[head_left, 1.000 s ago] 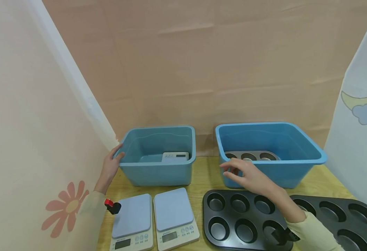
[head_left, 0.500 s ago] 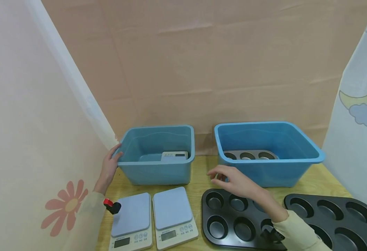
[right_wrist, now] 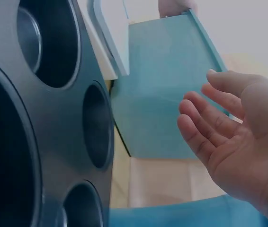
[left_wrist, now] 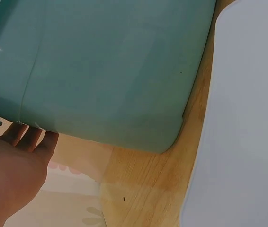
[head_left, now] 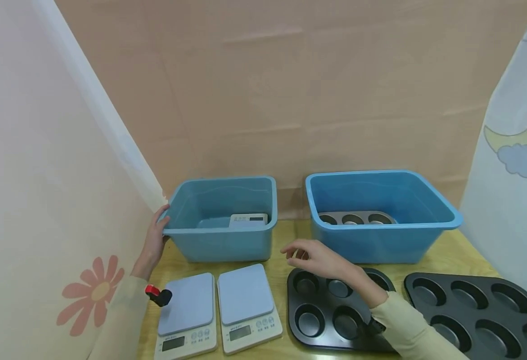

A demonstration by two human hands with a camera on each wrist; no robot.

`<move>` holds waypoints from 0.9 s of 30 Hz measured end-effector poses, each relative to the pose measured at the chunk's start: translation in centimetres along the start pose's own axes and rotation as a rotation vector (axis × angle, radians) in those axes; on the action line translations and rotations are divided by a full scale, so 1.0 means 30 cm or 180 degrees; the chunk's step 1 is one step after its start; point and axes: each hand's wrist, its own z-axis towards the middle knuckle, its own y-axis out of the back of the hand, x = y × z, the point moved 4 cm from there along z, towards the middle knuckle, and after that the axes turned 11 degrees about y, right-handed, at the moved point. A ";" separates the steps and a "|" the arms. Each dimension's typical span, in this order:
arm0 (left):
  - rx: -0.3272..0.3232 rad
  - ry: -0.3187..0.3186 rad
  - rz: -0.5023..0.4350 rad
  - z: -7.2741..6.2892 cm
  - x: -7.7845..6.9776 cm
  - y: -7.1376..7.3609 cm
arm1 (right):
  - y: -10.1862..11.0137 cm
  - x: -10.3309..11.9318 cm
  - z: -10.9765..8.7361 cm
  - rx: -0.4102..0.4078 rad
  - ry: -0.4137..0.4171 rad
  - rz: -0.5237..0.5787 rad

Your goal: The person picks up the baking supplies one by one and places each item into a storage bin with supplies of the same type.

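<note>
My left hand (head_left: 154, 242) grips the left end of a teal plastic bin (head_left: 222, 247) at its rim. In the left wrist view, the fingers (left_wrist: 45, 144) bend behind the bin's end wall. A kitchen scale (head_left: 248, 220) lies inside that bin. My right hand (head_left: 315, 257) holds nothing; its fingers are loosely bent above the back edge of a dark muffin tin (head_left: 328, 303). The right wrist view shows the palm with the fingers apart, in front of the teal bin (right_wrist: 157, 94). A brighter blue bin (head_left: 380, 247) stands behind the right hand, holding another muffin tin (head_left: 366, 216).
Two kitchen scales (head_left: 186, 305) lie side by side in front of the teal bin. Another dark muffin tin (head_left: 463, 311) lies at the right, partly cut off by the frame. Brown paper (head_left: 290, 100) hangs behind the wooden table (head_left: 290, 235), with patterned sheets at both sides.
My right hand has moved left and slightly down, away from the blue bin's front rim toward the gap between the bins. The left hand stays on the teal bin.
</note>
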 end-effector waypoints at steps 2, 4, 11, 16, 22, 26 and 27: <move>-0.0018 -0.0049 -0.0006 0.012 0.015 0.003 | -0.008 -0.006 0.011 0.0022 0.0032 -0.0012; -0.0033 -0.0071 -0.0039 0.019 0.025 0.003 | -0.018 -0.012 0.020 0.0045 0.0057 -0.0017; -0.0032 -0.0049 -0.0092 0.013 0.011 -0.002 | -0.060 -0.044 0.052 0.0087 -0.0009 -0.0041; -0.0066 -0.0067 -0.0013 0.028 0.029 -0.004 | -0.080 -0.049 0.065 0.0140 -0.0015 0.0062; -0.0086 -0.0106 -0.0016 0.034 0.033 -0.006 | -0.090 -0.058 0.089 0.0177 0.0033 0.0117; -0.0101 -0.0093 -0.0035 0.033 0.042 0.001 | -0.102 -0.064 0.105 0.0203 0.0053 0.0174; -0.0103 -0.0092 -0.0030 0.031 0.044 0.002 | -0.105 -0.065 0.108 0.0208 0.0051 0.0203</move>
